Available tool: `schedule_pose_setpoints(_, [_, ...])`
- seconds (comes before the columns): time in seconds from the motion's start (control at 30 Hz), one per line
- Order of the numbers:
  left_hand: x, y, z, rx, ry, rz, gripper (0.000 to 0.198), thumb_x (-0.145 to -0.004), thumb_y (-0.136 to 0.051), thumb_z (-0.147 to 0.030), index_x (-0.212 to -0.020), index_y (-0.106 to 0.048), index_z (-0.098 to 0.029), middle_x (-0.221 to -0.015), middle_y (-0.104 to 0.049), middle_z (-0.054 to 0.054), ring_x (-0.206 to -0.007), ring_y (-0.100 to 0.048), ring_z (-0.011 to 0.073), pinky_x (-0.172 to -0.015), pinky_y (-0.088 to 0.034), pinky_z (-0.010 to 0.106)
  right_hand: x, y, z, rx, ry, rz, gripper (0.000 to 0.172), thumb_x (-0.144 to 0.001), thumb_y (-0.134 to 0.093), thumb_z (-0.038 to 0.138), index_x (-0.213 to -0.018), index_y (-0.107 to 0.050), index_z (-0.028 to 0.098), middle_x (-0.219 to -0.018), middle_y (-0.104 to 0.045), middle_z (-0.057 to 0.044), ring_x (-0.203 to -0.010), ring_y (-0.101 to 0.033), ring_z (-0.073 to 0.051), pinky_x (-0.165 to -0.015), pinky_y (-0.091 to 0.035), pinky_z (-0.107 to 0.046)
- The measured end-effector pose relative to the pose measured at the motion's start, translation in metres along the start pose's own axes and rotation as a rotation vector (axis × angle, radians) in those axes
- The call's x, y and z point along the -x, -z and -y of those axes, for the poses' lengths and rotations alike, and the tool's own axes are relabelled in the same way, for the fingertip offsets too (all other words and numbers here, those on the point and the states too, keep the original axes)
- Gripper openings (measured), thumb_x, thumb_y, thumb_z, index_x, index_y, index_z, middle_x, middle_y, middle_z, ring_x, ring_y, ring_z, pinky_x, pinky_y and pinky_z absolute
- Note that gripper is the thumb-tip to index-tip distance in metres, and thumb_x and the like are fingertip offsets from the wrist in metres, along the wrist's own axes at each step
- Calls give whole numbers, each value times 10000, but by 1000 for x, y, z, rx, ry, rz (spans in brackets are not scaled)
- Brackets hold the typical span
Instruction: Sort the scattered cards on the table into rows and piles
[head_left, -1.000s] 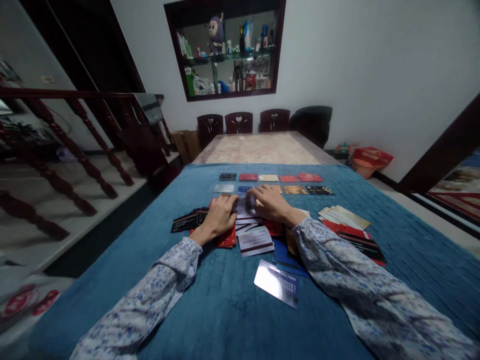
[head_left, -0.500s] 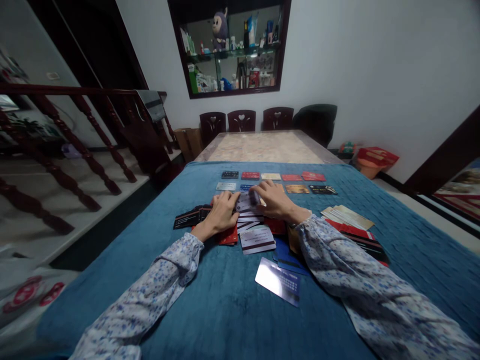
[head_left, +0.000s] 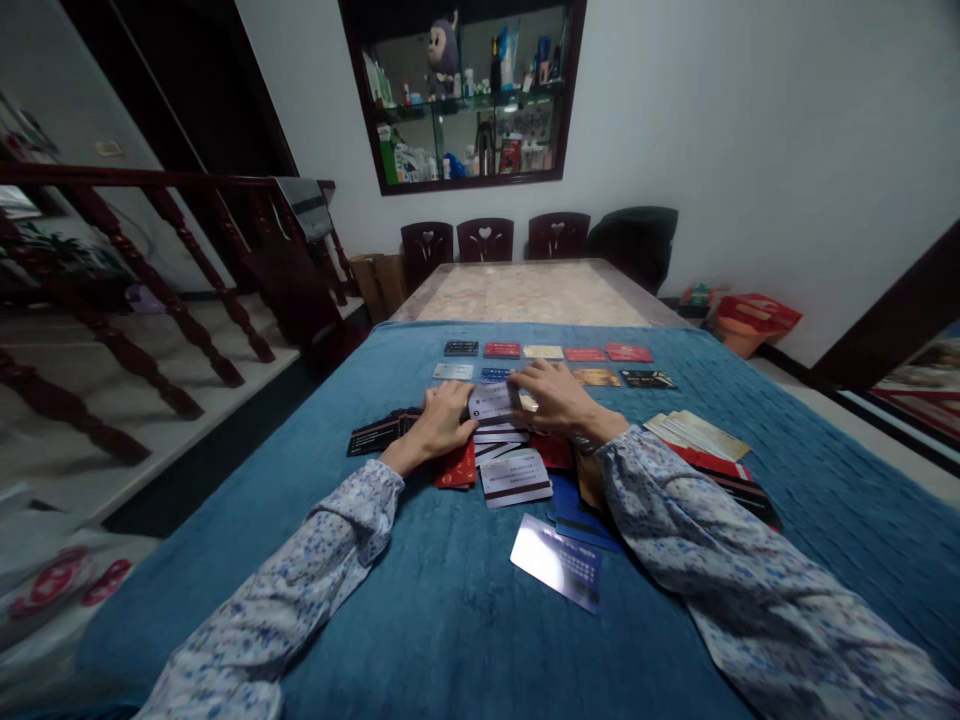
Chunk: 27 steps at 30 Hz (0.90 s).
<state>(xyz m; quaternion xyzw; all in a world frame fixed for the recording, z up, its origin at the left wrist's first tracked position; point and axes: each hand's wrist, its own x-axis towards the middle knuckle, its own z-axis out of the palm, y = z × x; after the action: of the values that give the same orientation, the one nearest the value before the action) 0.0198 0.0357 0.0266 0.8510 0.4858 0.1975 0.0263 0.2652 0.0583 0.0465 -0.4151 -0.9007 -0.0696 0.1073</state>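
Between my two hands a silvery-purple card (head_left: 493, 402) is held up at a tilt. My left hand (head_left: 441, 425) grips its left edge, and the fingers of my right hand (head_left: 555, 398) close on its right side. Just below lie several white cards (head_left: 517, 478) with dark stripes, overlapping. Red cards (head_left: 456, 468) lie partly under my left hand, with a fan of black cards (head_left: 375, 435) to its left. Blue cards (head_left: 581, 515) sit partly beneath my right forearm. A shiny purple card (head_left: 556, 562) lies alone nearest me.
Two rows of card piles, including a red pile (head_left: 628, 352) and a black one (head_left: 649, 380), stand beyond my hands. Cream cards (head_left: 697, 433) and red-and-black cards lie right of my right arm. A blue cloth (head_left: 420, 600) covers the near table; chairs (head_left: 486, 240) stand at the far end.
The silvery-purple card has tilted up more and faces me more clearly, no longer smeared on its right. My right hand has shifted slightly right; the cards on the cloth lie as before.
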Motion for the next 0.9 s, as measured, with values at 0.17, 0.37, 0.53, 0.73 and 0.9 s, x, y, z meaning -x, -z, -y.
schedule_pose_setpoints(0.17, [0,1,1,11,9,33,480,-857,-677,-201,-1326,-582,-171,-1276,-613,144,-1229,-545,333,-1062,-407,533,-1,3,1,-19,-14,39,499,-900,-706,455,-1321,-663,189,-1252,-703,-177,-1181,-528,-345,-905,-393,-418])
schedule_pose_setpoints(0.37, [-2,5,5,9,32,53,467,-862,-664,-206,-1325,-608,-177,-1263,-601,133,-1241,-535,334,-1064,-409,527,-5,6,7,-54,-70,79,399,-858,-735,438,-1170,-727,190,-1168,-729,-151,-1130,-567,-334,-867,-411,-390])
schedule_pose_setpoints(0.53, [-6,10,11,39,80,110,448,-836,-703,-200,-1281,-645,-194,-1243,-619,114,-1241,-554,339,-1051,-441,516,-10,9,13,-110,-88,130,304,-841,-756,404,-1056,-741,189,-1121,-754,-124,-1112,-600,-315,-852,-430,-361])
schedule_pose_setpoints(0.73, [-10,20,18,33,102,158,372,-830,-707,-198,-1201,-680,-191,-1275,-635,117,-1261,-567,337,-1067,-452,521,-23,19,17,-92,-98,203,299,-842,-768,446,-1024,-759,208,-1105,-780,-96,-1092,-648,-292,-771,-433,-303])
schedule_pose_setpoints(0.9, [-14,26,29,6,127,205,432,-829,-688,-228,-1259,-665,-190,-1303,-627,122,-1298,-542,350,-1111,-431,528,-34,28,23,-76,-144,252,328,-855,-751,487,-1056,-775,229,-1130,-789,-72,-1147,-658,-286,-762,-446,-275])
